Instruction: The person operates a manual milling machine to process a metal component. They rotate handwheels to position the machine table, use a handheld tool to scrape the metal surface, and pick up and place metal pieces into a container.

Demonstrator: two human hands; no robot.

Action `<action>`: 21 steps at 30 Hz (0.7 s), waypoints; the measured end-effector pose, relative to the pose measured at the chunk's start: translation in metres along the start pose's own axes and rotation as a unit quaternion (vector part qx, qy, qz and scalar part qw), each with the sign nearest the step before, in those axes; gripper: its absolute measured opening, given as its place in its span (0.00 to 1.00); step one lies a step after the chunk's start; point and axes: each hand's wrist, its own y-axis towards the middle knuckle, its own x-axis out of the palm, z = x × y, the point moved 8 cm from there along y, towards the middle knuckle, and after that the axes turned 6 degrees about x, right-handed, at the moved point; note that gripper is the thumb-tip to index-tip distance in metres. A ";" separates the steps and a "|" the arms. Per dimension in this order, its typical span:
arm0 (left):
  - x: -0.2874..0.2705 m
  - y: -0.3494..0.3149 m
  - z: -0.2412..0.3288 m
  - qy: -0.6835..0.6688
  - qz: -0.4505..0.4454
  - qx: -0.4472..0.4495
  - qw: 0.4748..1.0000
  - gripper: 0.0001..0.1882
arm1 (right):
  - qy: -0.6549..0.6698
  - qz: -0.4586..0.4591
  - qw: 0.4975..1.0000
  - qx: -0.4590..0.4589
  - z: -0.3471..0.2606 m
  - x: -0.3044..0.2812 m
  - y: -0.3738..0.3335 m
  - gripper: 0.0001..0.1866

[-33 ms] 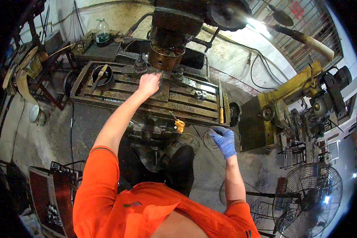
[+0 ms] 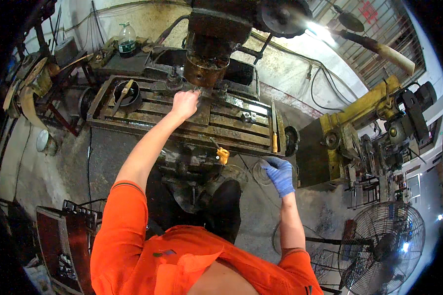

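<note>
My bare left hand (image 2: 185, 104) is closed at the far side of the slotted machine table (image 2: 157, 120), right under the round spindle head (image 2: 205, 69). Its fingertips are hidden, and whatever they hold is too small to name. In a blue glove, my right hand (image 2: 279, 176) hangs in front of the table's right end. Its fingers are curled together with dark grey tips; I cannot make out anything in them. A small metal block (image 2: 247, 117) lies on the table between the hands. Beyond it, a file with a yellow handle (image 2: 274, 142) rests along the right edge.
A black pot (image 2: 128, 98) with a brush (image 2: 124, 92) stands at the table's left end. On the front hangs a yellow piece (image 2: 222, 156) with a lever. A fan (image 2: 381, 248) stands at lower right, a yellow-and-grey machine (image 2: 337, 142) at right, a plastic bottle (image 2: 127, 42) at back left.
</note>
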 end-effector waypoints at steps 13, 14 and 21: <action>0.001 0.004 -0.012 -0.095 0.051 -0.056 0.993 0.18 | -0.009 0.008 1.000 -0.020 -0.009 -0.024 -0.012 0.13; 0.003 0.002 -0.016 -0.099 0.042 -0.077 0.991 0.20 | -0.016 0.014 0.999 -0.037 -0.010 -0.031 -0.010 0.13; 0.000 0.006 -0.022 -0.079 -0.035 -0.200 0.976 0.20 | 0.020 0.099 0.985 -0.142 -0.116 -0.108 0.005 0.15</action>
